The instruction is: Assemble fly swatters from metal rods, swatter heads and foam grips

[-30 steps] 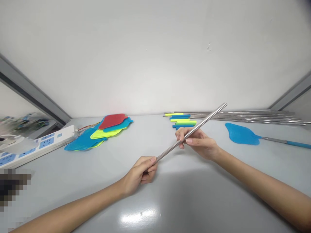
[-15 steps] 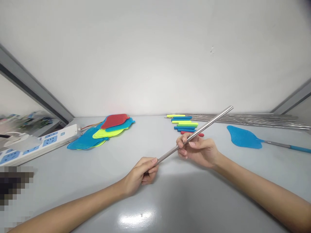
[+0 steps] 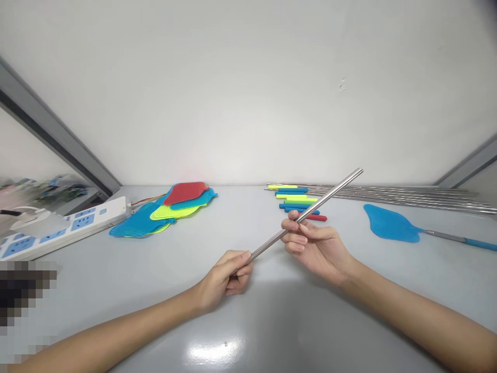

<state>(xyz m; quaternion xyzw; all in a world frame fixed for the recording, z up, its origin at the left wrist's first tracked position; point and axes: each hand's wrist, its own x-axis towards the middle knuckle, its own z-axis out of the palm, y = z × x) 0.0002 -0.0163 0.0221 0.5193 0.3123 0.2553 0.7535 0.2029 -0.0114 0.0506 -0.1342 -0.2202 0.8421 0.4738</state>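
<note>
A shiny metal rod (image 3: 334, 194) slants up to the right above the table, gripped by both of my hands. My left hand (image 3: 229, 272) is closed around its lower end, thumb along the top; the very end is hidden in the palm. Farther up, my right hand (image 3: 310, 241) pinches the rod's middle between thumb and fingers. Just behind the right hand lie several coloured handle sleeves (image 3: 297, 197) in yellow, green, blue and red. To the right rests a blue fly swatter (image 3: 392, 224) with a metal shaft and a blue grip.
Left of centre is a pile of swatter heads (image 3: 186, 193) in red, blue and yellow. A white power strip (image 3: 66, 228) with a plug lies at the left edge. Several long metal rods (image 3: 419, 196) lie along the wall (image 3: 240, 93) at the back right.
The rod's upper end has moved slightly left and toward me. My right hand has turned a little on the rod; my left hand keeps its hold.
</note>
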